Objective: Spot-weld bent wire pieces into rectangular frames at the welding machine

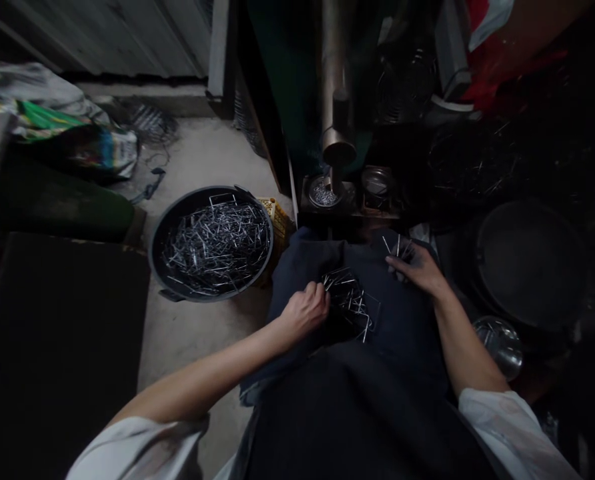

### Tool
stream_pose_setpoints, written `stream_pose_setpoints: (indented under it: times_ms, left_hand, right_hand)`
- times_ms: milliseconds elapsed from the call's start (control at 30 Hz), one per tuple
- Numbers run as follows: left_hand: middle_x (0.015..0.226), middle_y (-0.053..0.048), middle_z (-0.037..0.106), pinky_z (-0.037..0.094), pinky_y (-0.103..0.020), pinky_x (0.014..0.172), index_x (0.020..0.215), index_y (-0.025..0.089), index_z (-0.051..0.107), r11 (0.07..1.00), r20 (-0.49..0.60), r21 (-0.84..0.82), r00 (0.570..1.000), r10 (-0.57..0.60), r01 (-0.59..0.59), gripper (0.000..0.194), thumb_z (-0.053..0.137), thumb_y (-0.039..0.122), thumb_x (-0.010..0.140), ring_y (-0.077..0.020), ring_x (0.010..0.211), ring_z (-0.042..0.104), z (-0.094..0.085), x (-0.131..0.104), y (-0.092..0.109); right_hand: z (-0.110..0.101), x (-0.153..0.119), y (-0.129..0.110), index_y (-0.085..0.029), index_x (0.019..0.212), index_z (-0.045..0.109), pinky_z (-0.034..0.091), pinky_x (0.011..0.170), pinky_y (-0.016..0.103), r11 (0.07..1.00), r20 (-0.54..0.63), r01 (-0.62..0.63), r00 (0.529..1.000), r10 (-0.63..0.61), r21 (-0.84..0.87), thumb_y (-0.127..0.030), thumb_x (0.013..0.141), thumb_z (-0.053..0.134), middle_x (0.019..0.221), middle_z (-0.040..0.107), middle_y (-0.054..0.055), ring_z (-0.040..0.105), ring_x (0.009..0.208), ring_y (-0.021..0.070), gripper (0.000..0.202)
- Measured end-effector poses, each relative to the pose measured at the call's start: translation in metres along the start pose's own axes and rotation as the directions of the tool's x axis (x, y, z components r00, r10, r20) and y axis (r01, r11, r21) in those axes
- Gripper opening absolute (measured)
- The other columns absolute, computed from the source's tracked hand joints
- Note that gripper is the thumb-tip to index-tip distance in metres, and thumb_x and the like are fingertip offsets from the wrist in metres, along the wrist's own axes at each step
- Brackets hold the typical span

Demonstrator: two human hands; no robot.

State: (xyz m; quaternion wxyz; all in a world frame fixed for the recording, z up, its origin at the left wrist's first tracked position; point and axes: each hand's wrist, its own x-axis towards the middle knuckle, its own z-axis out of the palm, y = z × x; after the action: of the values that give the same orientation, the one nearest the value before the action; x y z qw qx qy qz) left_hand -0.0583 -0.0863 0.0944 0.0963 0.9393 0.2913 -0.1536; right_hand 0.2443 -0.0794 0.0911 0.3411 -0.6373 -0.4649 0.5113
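Note:
A loose pile of thin bent metal pieces (pixel 350 299) lies on the dark cloth (pixel 407 333) over my lap. My left hand (pixel 307 308) is closed at the left edge of this pile, its fingertips pinched on some of the pieces. Above and to the right, my right hand (pixel 413 267) has its fingers curled around a few metal pieces that stick up past the fingertips. To my left, a round dark tub (pixel 153 248) is heaped with many similar bent pieces (pixel 217 243).
A yellow crate (pixel 277 223) shows behind the tub. Ahead, a metal cylinder (pixel 335 87) points down above a small dish of metal bits (pixel 324 193). A metal bowl (pixel 500 343) and a large round dark lid (pixel 530 263) are at the right; sacks (pixel 97 147) lie at the left.

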Motion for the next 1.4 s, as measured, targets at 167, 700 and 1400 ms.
stream_pose_setpoints:
  times_ms: [167, 700, 1400]
  left_hand:
    - [0.089, -0.016, 0.064, 0.046, -0.031, 0.058, 0.105, 0.008, 0.063, 0.998, 0.152, -0.017, 0.987, -0.049, 0.052, 0.032, 0.038, -0.004, 0.088, -0.0270, 0.085, 0.063, -0.008, -0.033, -0.002]
    - [0.088, -0.003, 0.068, 0.048, -0.025, 0.073, 0.098, 0.016, 0.063, -0.142, -0.067, -0.965, 0.726, -0.684, -0.222, 0.031, 0.073, 0.034, 0.075, -0.0156, 0.078, 0.061, -0.007, 0.044, -0.027]
    - [0.083, -0.002, 0.068, 0.046, -0.022, 0.060, 0.114, 0.018, 0.064, -0.286, -0.096, -0.884, 0.741, -0.664, -0.371, 0.042, 0.077, 0.039, 0.080, -0.0121, 0.064, 0.058, 0.001, 0.049, -0.019]
  right_hand:
    - [0.001, -0.002, 0.001, -0.017, 0.090, 0.059, 0.043, 0.041, 0.019, 0.998, -0.006, 0.030, 1.000, -0.029, 0.048, -0.050, 0.081, 0.078, 0.063, 0.065, -0.001, 0.054, 0.042, 0.0100, 0.039]
    - [0.075, 0.001, -0.018, -0.026, 0.130, 0.067, 0.054, 0.101, 0.034, 0.709, 0.179, 0.696, 0.716, -0.674, -0.113, -0.023, 0.093, 0.070, 0.121, 0.072, 0.006, 0.069, 0.112, 0.0203, 0.037]
    - [0.072, 0.020, -0.018, -0.027, 0.116, 0.073, 0.055, 0.094, 0.031, 0.801, 0.114, 0.598, 0.797, -0.593, -0.017, -0.029, 0.087, 0.080, 0.110, 0.076, 0.002, 0.072, 0.101, 0.0198, 0.030]
